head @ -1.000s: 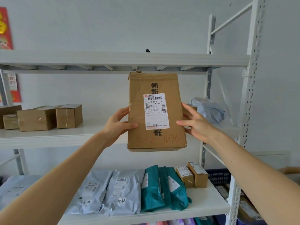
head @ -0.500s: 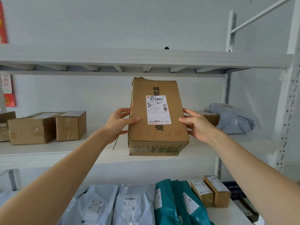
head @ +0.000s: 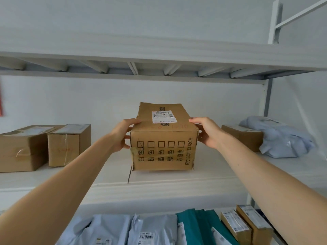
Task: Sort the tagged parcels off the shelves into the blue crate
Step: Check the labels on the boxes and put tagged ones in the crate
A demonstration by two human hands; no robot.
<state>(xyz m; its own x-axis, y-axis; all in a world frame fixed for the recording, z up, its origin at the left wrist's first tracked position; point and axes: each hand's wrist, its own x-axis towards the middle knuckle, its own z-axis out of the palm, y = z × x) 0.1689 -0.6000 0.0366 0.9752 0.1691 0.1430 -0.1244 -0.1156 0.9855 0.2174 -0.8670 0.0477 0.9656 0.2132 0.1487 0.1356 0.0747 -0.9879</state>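
**Labelled carton gripped at both sides on the middle shelf**

A red sheet at the far left edge is cut off and blurred. The left hand grips the left side of the cardboard box, with its thumb on the top edge and its fingers curled against the side. The right hand grips the right side in the same way, and the box corner partly hides its fingertips. The white label on top of the box is foreshortened and its print is too small to read. Handwriting near the label is faint. On the lower shelf, the grey mailers, teal mailers and two small cartons are cut by the bottom of the frame.

The box is shut and taped, so its contents are hidden. It sits mid-way along the middle shelf, near the front edge. Whether its full weight rests on the board cannot be told.

To the left, two brown boxes stand touching each other, with bare board between them and the left hand. To the right, a small brown box stands near the right wrist, with a grey poly bag against it. The upper shelf hangs well above the top of the box. A white upright closes the right end.
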